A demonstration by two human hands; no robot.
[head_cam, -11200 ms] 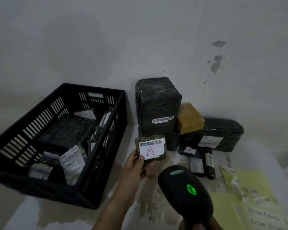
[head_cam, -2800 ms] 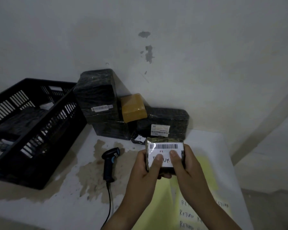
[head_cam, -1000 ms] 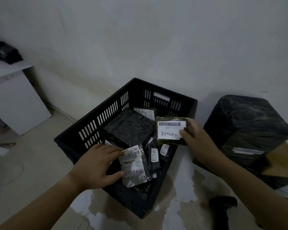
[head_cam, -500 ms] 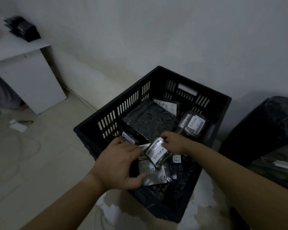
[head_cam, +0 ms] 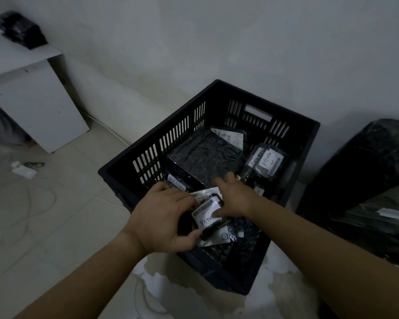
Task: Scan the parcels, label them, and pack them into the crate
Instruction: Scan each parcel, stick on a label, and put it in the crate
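A black slatted crate (head_cam: 171, 137) stands on the white table and holds several dark wrapped parcels with white RETURN labels. Both hands reach into its near corner. My left hand (head_cam: 164, 219) curls around the left side of a small dark parcel (head_cam: 206, 217) with a barcode and a RETURN label. My right hand (head_cam: 234, 198) presses its thumb on the same label from the right, fingers spread over the parcels. A larger flat black parcel (head_cam: 203, 155) lies in the crate's middle, another labelled one (head_cam: 266, 162) at its right.
A big black wrapped parcel (head_cam: 366, 176) stands right of the crate on the table. The stained table top (head_cam: 251, 302) ends just left of the crate. Beyond it are a tiled floor with cables (head_cam: 32, 203) and a white cabinet (head_cam: 32, 100).
The labelled parcel came down from above the crate into its near corner. My right hand shifted from gripping it to pressing on it, and my left hand closed around it.
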